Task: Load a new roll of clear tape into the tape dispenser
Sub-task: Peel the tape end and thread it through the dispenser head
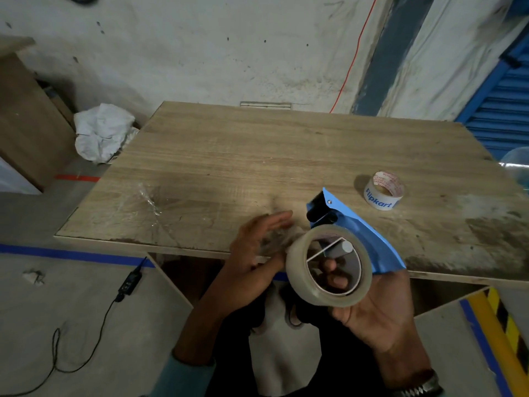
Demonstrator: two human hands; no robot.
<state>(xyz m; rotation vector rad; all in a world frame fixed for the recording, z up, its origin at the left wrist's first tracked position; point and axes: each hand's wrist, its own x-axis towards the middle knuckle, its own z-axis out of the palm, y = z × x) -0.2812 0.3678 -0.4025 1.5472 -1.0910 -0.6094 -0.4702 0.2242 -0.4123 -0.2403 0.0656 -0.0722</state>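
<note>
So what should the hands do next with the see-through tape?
Probably the left hand should find the loose end and pull it toward the black cutter. The clear roll already sits in the blue dispenser, held by the right hand.

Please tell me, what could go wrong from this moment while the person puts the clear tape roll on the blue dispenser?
1. The clear tape roll sits around the dispenser's hub, seemingly not fully seated; it might slip off.
2. The blue dispenser has a toothed blade at its far end, and the left hand works nearby; fingers could be nicked.
3. The right hand alone holds the dispenser over the table edge, so it might drop.
</note>
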